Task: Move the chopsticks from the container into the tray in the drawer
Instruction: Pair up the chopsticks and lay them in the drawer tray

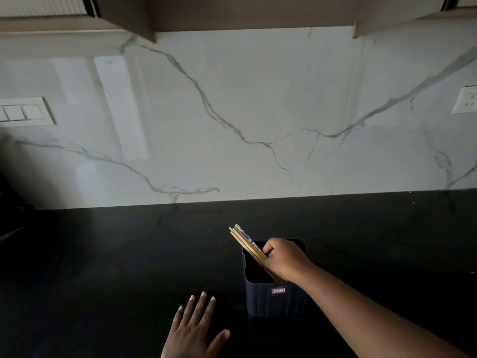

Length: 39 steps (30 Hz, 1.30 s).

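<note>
A dark blue ribbed container [276, 301] with a small label stands on the black countertop [116, 254]. Several wooden chopsticks [242, 240], some with blue-patterned tops, stick out of it, leaning up and to the left. My right hand [284, 258] is over the container's mouth and grips the bundle of chopsticks. My left hand [195, 329] lies flat on the counter to the left of the container, fingers spread and straight, holding nothing. No drawer or tray is in view.
A white marble backsplash [258, 112] rises behind the counter. A switch plate [25, 112] is on the wall at left and a socket [467, 99] at right. Wooden wall cabinets [245, 14] hang overhead. Something dark stands at the far left edge.
</note>
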Each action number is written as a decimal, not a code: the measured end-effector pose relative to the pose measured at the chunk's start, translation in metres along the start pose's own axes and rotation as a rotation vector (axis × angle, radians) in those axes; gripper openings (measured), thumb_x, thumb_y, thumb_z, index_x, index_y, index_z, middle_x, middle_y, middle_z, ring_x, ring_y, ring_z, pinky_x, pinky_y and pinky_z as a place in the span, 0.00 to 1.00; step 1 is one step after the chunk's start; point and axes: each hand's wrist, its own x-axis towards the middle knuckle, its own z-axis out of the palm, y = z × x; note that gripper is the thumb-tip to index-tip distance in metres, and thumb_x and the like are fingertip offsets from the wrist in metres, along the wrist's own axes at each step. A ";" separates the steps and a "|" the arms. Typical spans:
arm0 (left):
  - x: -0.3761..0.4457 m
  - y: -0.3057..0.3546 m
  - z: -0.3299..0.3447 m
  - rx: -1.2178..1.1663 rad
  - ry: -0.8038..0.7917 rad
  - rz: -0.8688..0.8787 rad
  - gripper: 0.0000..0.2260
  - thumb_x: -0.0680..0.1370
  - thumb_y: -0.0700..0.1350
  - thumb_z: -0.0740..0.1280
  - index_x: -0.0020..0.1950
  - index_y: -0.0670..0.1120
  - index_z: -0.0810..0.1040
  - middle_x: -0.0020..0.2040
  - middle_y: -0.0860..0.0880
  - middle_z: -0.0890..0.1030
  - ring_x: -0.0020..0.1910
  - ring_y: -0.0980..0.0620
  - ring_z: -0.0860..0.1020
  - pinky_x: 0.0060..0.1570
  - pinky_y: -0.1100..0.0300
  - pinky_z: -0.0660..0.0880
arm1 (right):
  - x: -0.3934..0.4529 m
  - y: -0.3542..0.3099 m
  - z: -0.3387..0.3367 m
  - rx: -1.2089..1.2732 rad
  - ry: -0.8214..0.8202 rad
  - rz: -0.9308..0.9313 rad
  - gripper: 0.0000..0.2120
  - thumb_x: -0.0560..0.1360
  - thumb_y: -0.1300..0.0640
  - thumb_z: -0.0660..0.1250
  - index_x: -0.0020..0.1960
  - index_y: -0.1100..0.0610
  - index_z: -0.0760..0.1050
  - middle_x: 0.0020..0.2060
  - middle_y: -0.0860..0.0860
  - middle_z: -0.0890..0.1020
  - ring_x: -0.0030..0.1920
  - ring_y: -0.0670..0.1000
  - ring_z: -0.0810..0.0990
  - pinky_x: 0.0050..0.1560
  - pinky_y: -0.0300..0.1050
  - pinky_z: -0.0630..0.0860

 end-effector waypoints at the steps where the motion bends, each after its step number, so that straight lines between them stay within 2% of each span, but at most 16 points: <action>1: 0.002 -0.001 0.001 0.000 -0.009 -0.001 0.40 0.73 0.74 0.44 0.78 0.54 0.37 0.79 0.52 0.37 0.77 0.49 0.37 0.74 0.52 0.39 | 0.001 0.001 0.000 0.006 -0.012 -0.010 0.11 0.68 0.51 0.73 0.50 0.48 0.78 0.42 0.46 0.82 0.41 0.46 0.81 0.43 0.44 0.78; 4: 0.006 -0.004 0.005 -0.006 -0.022 0.012 0.46 0.65 0.79 0.36 0.77 0.55 0.36 0.78 0.54 0.36 0.77 0.51 0.36 0.74 0.51 0.38 | 0.003 0.002 -0.002 0.015 -0.035 -0.045 0.12 0.68 0.51 0.74 0.51 0.49 0.79 0.42 0.47 0.83 0.41 0.47 0.82 0.43 0.43 0.77; 7: 0.008 -0.005 0.007 -0.026 -0.022 0.015 0.54 0.55 0.80 0.29 0.77 0.55 0.36 0.78 0.55 0.35 0.77 0.52 0.36 0.74 0.51 0.38 | 0.003 0.004 -0.005 -0.012 -0.031 -0.076 0.08 0.70 0.53 0.72 0.48 0.51 0.80 0.38 0.48 0.83 0.39 0.49 0.82 0.39 0.42 0.75; 10: 0.009 -0.005 0.009 -0.018 -0.014 -0.001 0.49 0.62 0.79 0.34 0.77 0.56 0.37 0.78 0.54 0.36 0.77 0.51 0.36 0.74 0.52 0.38 | 0.003 0.004 -0.008 -0.011 -0.028 -0.093 0.03 0.70 0.54 0.72 0.44 0.51 0.80 0.33 0.46 0.80 0.34 0.47 0.78 0.37 0.41 0.73; 13: 0.009 -0.004 0.009 0.008 -0.035 -0.028 0.42 0.70 0.76 0.43 0.78 0.57 0.38 0.79 0.54 0.37 0.77 0.50 0.37 0.74 0.51 0.39 | 0.003 0.003 -0.009 -0.018 -0.030 -0.089 0.05 0.70 0.52 0.73 0.42 0.52 0.79 0.33 0.47 0.80 0.34 0.46 0.77 0.37 0.41 0.73; 16: 0.010 -0.002 0.007 0.025 -0.052 -0.038 0.41 0.71 0.76 0.45 0.78 0.57 0.38 0.79 0.53 0.37 0.78 0.50 0.37 0.74 0.50 0.39 | 0.004 0.004 -0.008 0.019 -0.055 -0.057 0.08 0.70 0.52 0.74 0.44 0.54 0.78 0.38 0.50 0.82 0.37 0.48 0.78 0.39 0.41 0.73; 19: 0.011 -0.001 0.006 0.027 -0.065 -0.041 0.41 0.71 0.76 0.45 0.78 0.57 0.38 0.79 0.54 0.37 0.77 0.51 0.38 0.74 0.49 0.40 | 0.005 0.006 -0.005 0.070 -0.077 -0.053 0.07 0.71 0.54 0.75 0.45 0.51 0.77 0.37 0.46 0.80 0.37 0.45 0.78 0.39 0.40 0.73; 24: 0.011 0.001 0.008 0.016 -0.033 -0.047 0.42 0.70 0.76 0.44 0.78 0.57 0.40 0.79 0.53 0.39 0.78 0.49 0.39 0.74 0.50 0.41 | 0.005 0.007 -0.004 0.057 -0.082 -0.073 0.05 0.72 0.54 0.73 0.40 0.48 0.77 0.37 0.46 0.82 0.39 0.45 0.80 0.40 0.39 0.74; 27: 0.010 0.001 0.010 0.008 -0.003 -0.052 0.43 0.68 0.77 0.43 0.78 0.58 0.40 0.80 0.54 0.40 0.78 0.50 0.40 0.75 0.50 0.42 | 0.001 0.005 -0.012 0.072 -0.045 -0.078 0.06 0.72 0.54 0.73 0.39 0.50 0.77 0.34 0.46 0.80 0.35 0.44 0.76 0.37 0.38 0.71; 30: 0.009 0.003 0.010 0.021 -0.021 -0.065 0.41 0.70 0.76 0.44 0.78 0.57 0.40 0.80 0.53 0.40 0.78 0.50 0.40 0.75 0.50 0.42 | -0.007 -0.006 -0.037 0.149 0.019 -0.102 0.07 0.72 0.55 0.73 0.42 0.59 0.79 0.33 0.50 0.79 0.33 0.46 0.75 0.37 0.42 0.71; 32: 0.008 0.007 0.000 -0.002 -0.065 -0.084 0.40 0.73 0.74 0.48 0.79 0.56 0.41 0.80 0.53 0.40 0.78 0.49 0.40 0.75 0.48 0.42 | -0.015 -0.020 -0.060 0.221 0.078 -0.138 0.07 0.73 0.56 0.73 0.44 0.60 0.80 0.36 0.54 0.81 0.35 0.49 0.77 0.39 0.45 0.75; 34: 0.008 0.008 -0.023 -0.123 -0.083 -0.113 0.38 0.74 0.71 0.52 0.79 0.55 0.44 0.80 0.51 0.40 0.78 0.48 0.40 0.75 0.45 0.42 | -0.024 -0.036 -0.084 0.343 0.119 -0.167 0.03 0.73 0.57 0.72 0.45 0.56 0.81 0.40 0.54 0.84 0.40 0.50 0.83 0.43 0.46 0.80; 36: 0.006 0.008 -0.056 -0.306 0.102 -0.114 0.34 0.76 0.68 0.56 0.78 0.57 0.51 0.80 0.51 0.46 0.78 0.48 0.41 0.74 0.44 0.43 | -0.035 -0.052 -0.105 0.504 0.122 -0.189 0.02 0.74 0.58 0.71 0.46 0.53 0.82 0.42 0.51 0.85 0.42 0.48 0.85 0.41 0.40 0.81; 39: -0.008 0.022 -0.118 -0.691 0.489 0.094 0.27 0.76 0.64 0.61 0.73 0.57 0.65 0.76 0.55 0.62 0.77 0.52 0.54 0.74 0.48 0.52 | -0.054 -0.077 -0.126 0.711 0.086 -0.209 0.04 0.74 0.60 0.72 0.47 0.54 0.83 0.41 0.52 0.86 0.42 0.49 0.86 0.38 0.39 0.81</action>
